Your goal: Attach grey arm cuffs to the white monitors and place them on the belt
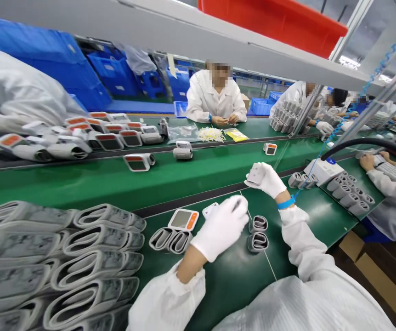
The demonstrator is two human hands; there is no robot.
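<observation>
My right hand (266, 179), in a white glove, grips a flat white plastic casing (256, 175). A blue strap (286, 202) circles that wrist, with a coiled blue cord running off it. My left hand (221, 227), also gloved, rests close to a small white piece (211, 210) on the green mat (239, 271); its fingers are together, and anything in them is hidden. Left of it lies a digital blood pressure monitor (183, 219) with an orange panel, beside two rolled grey cuffs (169, 241). Two more cuffs (258, 233) stand right of my left hand. A large stack of grey cuffs (56, 262) fills the lower left.
Beyond the mat, a green conveyor belt (81, 179) carries several monitors. Co-workers in white coats (215, 96) sit across it, with blue crates behind. A red crate (270, 20) sits on a shelf overhead. To the right, another worker's hands (368, 162) handle parts near a black hose.
</observation>
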